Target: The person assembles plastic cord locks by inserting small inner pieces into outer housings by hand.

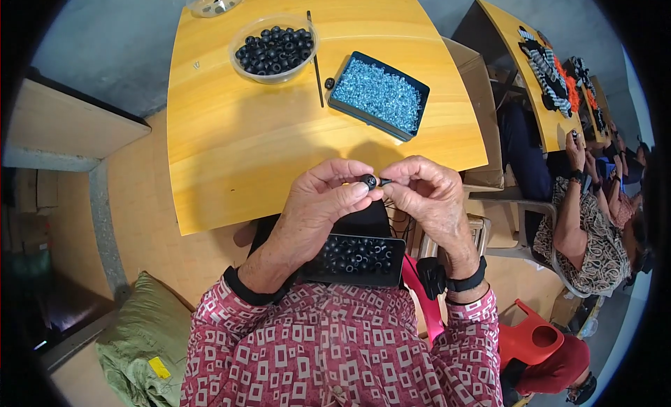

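Observation:
My left hand [318, 201] pinches a small black round bead [368, 180] between thumb and fingers, just over the near edge of the yellow wooden table [231, 148]. My right hand [428, 194] holds a short dark pin at the bead's right side, touching it. Below my hands, a black tray [398, 263] on my lap holds several black beads. Farther back on the table stand a clear bowl of black beads [274, 49] and a dark box of small blue-silver parts [379, 94].
A thin black rod [316, 61] lies between bowl and box, with a loose black bead [329, 83] beside it. A second clear bowl [214, 1] sits at the table's far edge. Other people sit at the right beside another yellow table [531, 92]. A green sack [140, 337] lies at lower left.

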